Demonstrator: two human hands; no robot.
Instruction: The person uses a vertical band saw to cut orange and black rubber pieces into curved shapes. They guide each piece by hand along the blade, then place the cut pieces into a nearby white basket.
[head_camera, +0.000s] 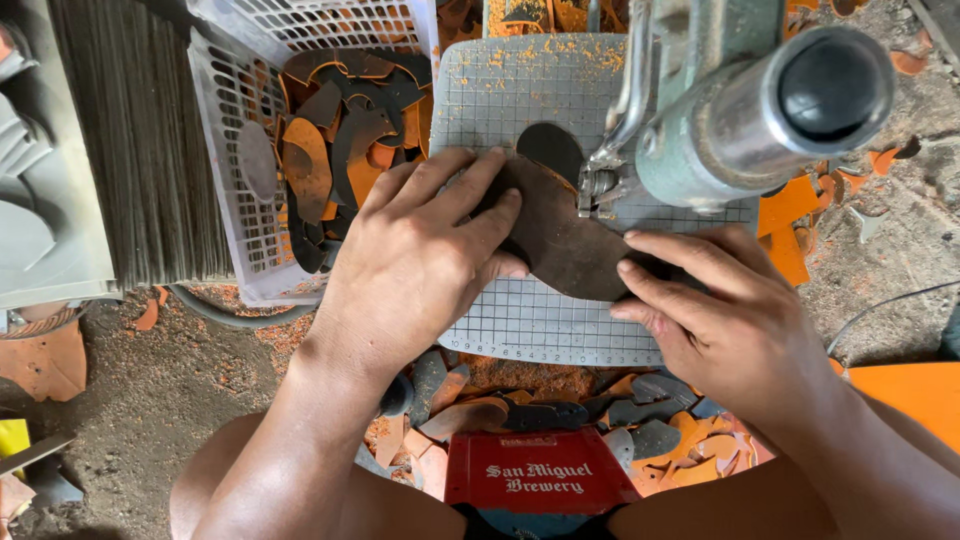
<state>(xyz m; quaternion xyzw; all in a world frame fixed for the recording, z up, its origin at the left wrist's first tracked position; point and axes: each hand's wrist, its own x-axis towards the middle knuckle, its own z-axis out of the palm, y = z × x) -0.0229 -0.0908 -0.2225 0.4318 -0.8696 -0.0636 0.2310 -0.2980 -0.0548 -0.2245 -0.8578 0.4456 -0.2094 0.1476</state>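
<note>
A dark brown sole-shaped piece (560, 235) lies flat on a grey gridded mat (520, 320) under the head of a green and grey machine (720, 110). My left hand (420, 250) presses down on the left end of the piece, fingers spread. On its right end rest the fingers of my right hand (710, 310). The machine's metal foot (597, 185) sits against the piece's upper edge, between my two hands.
A white plastic basket (240, 230) with several brown and orange cut pieces stands at the left of the mat. A stack of dark sheets (140, 140) is further left. Scraps (640, 440) and a red crate (540, 480) lie below the mat. Orange dust covers the floor.
</note>
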